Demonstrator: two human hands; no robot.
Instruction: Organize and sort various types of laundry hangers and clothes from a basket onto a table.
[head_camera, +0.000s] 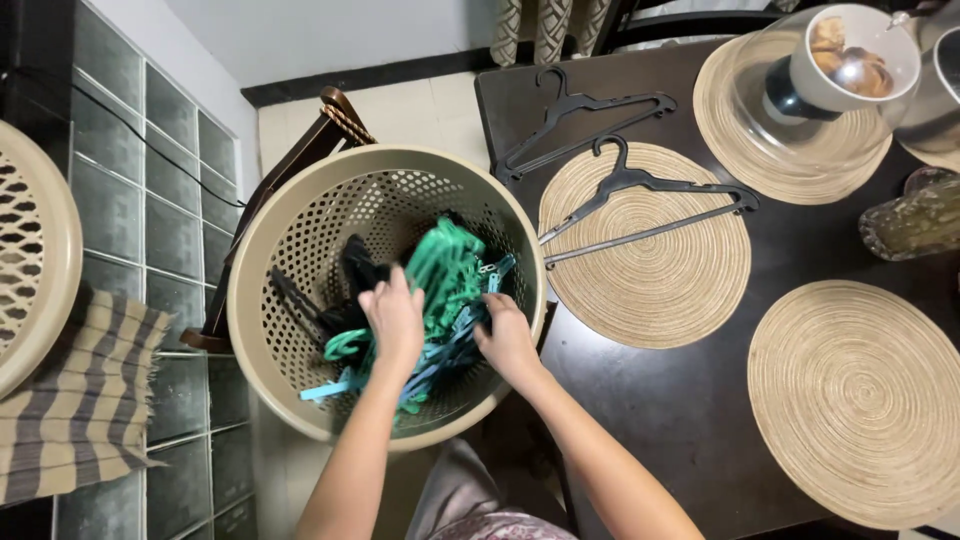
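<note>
Both hands reach into the beige laundry basket (300, 215). The left hand (395, 318) grips green hangers (445, 270) bunched under its fingers. The right hand (508, 340) clasps blue hangers (440, 360) beside them.

The hangers (448, 290) form 1 tangled pile of green and light-blue plastic pieces at the bottom of the basket (300, 230), a round beige plastic tub with perforated walls and a smooth rim. Dark hangers lie at the pile's left side. The left hand (393, 318) rests palm down on the green hangers, fingers curled into them. The right hand (508, 338) grips the blue pieces at the pile's right edge, just beside the basket wall.
</note>
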